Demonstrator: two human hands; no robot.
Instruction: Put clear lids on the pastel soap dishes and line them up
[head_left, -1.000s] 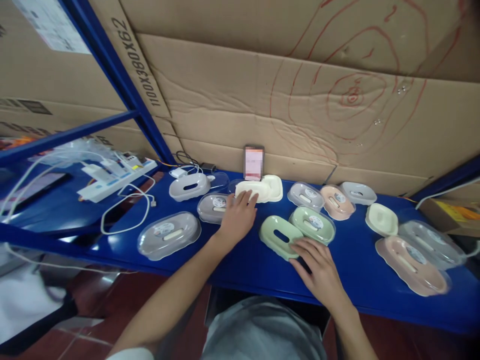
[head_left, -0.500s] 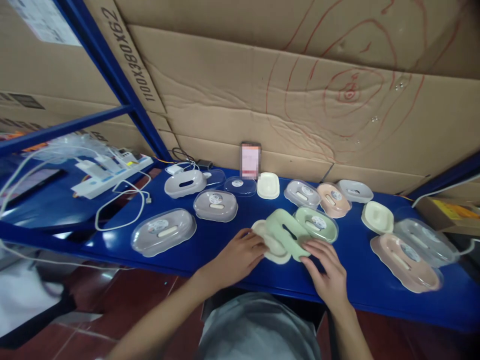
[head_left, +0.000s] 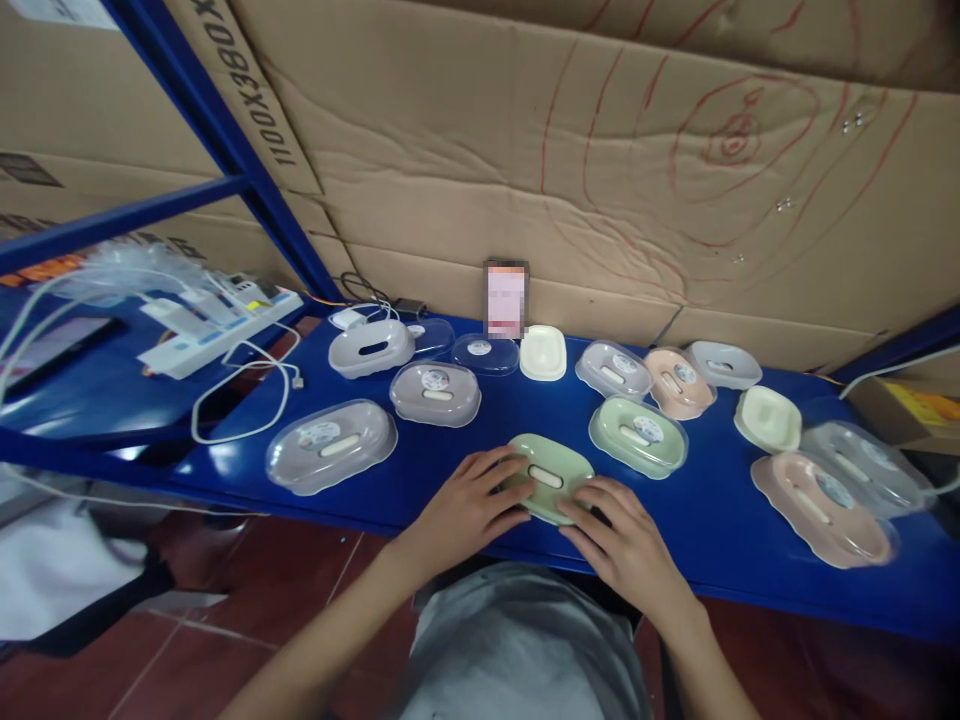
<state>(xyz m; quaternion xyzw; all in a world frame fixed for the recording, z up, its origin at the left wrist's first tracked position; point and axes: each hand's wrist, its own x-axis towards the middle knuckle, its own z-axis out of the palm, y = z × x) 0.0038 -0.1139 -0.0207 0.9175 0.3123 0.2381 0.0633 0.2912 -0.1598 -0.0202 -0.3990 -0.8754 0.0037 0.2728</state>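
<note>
Green dish: pale green soap dish (head_left: 548, 477) with a cream slot in its top, lying flat near the front edge of the blue shelf (head_left: 480, 520), straight in front of me.
Left hand: my left hand (head_left: 469, 506) lies on the dish's left end, fingers spread and curled over its rim, pressing down rather than closed round it.
Right hand: my right hand (head_left: 624, 540) lies at the dish's right end, fingers fanned out, fingertips touching its near right rim; the palm rests on the shelf.
Just beyond: a second green dish under a clear lid (head_left: 638, 436) sits up and to the right, apart from mine.
Left of me: a large clear-lidded grey dish (head_left: 331, 446), with a smaller grey one (head_left: 436, 391) behind it.
Right side: a pink dish with clear lid (head_left: 821, 508) and a clear one (head_left: 862, 478) just beside it, both blurred; a cream tray (head_left: 766, 418) beyond them.
Back row: grey open dish (head_left: 371, 349), cream tray (head_left: 542, 352), clear-lidded dish (head_left: 613, 369), pink dish (head_left: 678, 381), grey dish (head_left: 723, 364).
Against the wall: a phone (head_left: 505, 299) stands upright on the cardboard (head_left: 600, 200).
Far left: a white power strip (head_left: 217, 330) with white cables (head_left: 247, 400).
</note>
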